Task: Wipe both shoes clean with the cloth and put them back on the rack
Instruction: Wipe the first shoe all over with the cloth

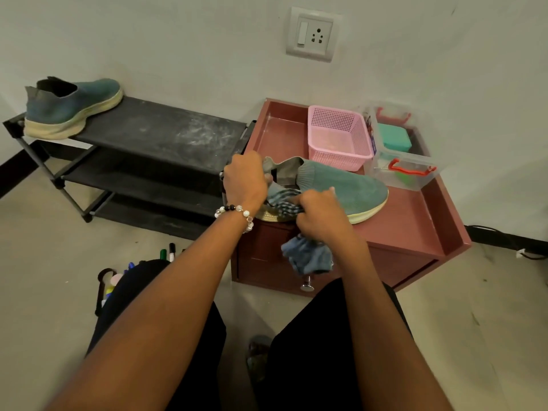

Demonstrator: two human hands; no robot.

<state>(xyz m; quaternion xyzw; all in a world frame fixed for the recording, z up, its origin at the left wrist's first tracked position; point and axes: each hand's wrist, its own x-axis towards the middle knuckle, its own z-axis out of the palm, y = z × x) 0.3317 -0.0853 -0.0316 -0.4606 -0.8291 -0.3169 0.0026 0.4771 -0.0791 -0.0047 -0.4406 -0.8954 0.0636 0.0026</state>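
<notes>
A teal knit shoe (347, 188) with a pale sole lies on the maroon cabinet top (409, 221), toe pointing right. My left hand (244, 179) grips its heel collar. My right hand (321, 210) holds a blue striped cloth (308, 258) bunched against the shoe's near side, and the cloth's loose end hangs below the cabinet edge. The second teal shoe (71, 109) stands at the left end of the black rack's (166, 129) top shelf, toe to the right.
A pink mesh basket (338, 137) and a clear lidded box with red clips (400, 152) sit at the back of the cabinet top. Markers (167, 253) stand on the floor by my left knee. A wall socket (314, 34) is above. The rack's top shelf looks dusty.
</notes>
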